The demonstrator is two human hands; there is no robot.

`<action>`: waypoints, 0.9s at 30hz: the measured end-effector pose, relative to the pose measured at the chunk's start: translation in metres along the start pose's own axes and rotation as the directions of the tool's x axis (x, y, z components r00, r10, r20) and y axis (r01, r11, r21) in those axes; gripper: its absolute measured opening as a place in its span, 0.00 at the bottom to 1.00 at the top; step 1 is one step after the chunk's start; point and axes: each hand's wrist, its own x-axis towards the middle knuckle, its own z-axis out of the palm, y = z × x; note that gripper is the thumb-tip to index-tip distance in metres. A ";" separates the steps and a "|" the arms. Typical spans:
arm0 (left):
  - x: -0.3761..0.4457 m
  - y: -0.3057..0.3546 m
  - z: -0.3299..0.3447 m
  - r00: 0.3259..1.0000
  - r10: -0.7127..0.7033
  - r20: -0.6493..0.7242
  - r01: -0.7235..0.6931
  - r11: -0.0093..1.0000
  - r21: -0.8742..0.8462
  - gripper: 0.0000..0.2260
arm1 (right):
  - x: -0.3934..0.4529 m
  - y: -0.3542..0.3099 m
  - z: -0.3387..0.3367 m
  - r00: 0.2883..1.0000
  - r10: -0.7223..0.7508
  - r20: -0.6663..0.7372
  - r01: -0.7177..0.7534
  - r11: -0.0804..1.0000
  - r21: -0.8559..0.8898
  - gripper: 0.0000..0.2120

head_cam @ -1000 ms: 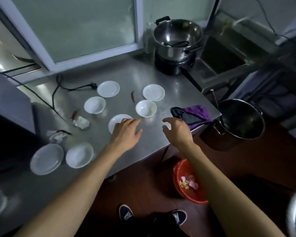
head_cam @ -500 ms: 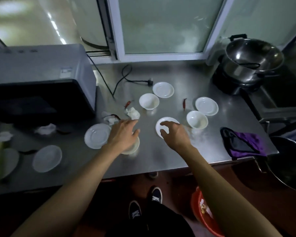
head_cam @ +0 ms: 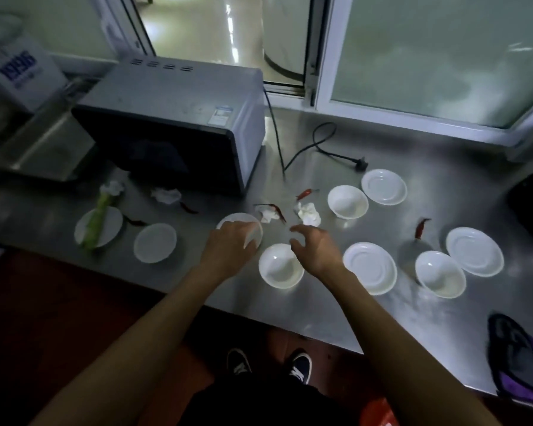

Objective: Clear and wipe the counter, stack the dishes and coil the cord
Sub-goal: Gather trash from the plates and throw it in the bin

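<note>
So the person's left hand (head_cam: 228, 244) is lying over the near edge of a white plate (head_cam: 239, 221), fingers spread flat on it. It's more resting than gripping, so that grip is open. The right hand (head_cam: 316, 249) hangs just above the counter (head_cam: 336, 309) with fingers loosely curled and nothing in them, so its grip is open too. It's right beside a white bowl (head_cam: 280, 265) that sits between the two wrists.

Just past the right fingertips there's a crumpled tissue (head_cam: 308, 213), and another tissue wad (head_cam: 266, 215) with a red chili (head_cam: 277, 210) across it by the plate. One more chili (head_cam: 303, 193) lies a bit further back.

Going right: a saucer (head_cam: 370, 267), a second bowl (head_cam: 440, 273), a bigger plate (head_cam: 474, 255), and a lone chili (head_cam: 420, 227) behind them. Further back sit another bowl (head_cam: 347, 201) and a small plate (head_cam: 383, 186).

The black cord (head_cam: 317, 142) loops loose on the counter, uncoiled, with its plug (head_cam: 360, 164) near that back plate. It runs from behind the microwave (head_cam: 179, 118).

Left side: a small dish (head_cam: 155, 242), a plate with a green vegetable stalk (head_cam: 100, 218) across it, more tissues (head_cam: 166, 195) in front of the microwave. A purple and black cloth (head_cam: 520, 358) sits at the counter's near right edge.
</note>
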 end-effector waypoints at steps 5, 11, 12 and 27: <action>-0.006 -0.050 -0.011 0.991 -0.130 -0.022 0.129 0.990 -0.058 0.23 | 0.029 -0.043 0.030 0.993 -0.113 0.027 0.114 0.993 -0.026 0.16; -0.015 -0.131 -0.035 0.967 -0.249 -0.047 0.240 0.960 -0.141 0.23 | 0.062 -0.117 0.077 0.980 -0.189 0.063 0.191 0.981 -0.028 0.15; -0.016 -0.147 -0.040 0.964 -0.260 -0.054 0.249 0.956 -0.157 0.23 | 0.067 -0.129 0.086 0.979 -0.193 0.059 0.195 0.980 -0.036 0.15; -0.006 -0.322 -0.094 0.945 -0.312 -0.097 0.278 0.923 -0.266 0.21 | 0.122 -0.264 0.188 0.978 -0.159 0.134 0.168 0.984 -0.057 0.18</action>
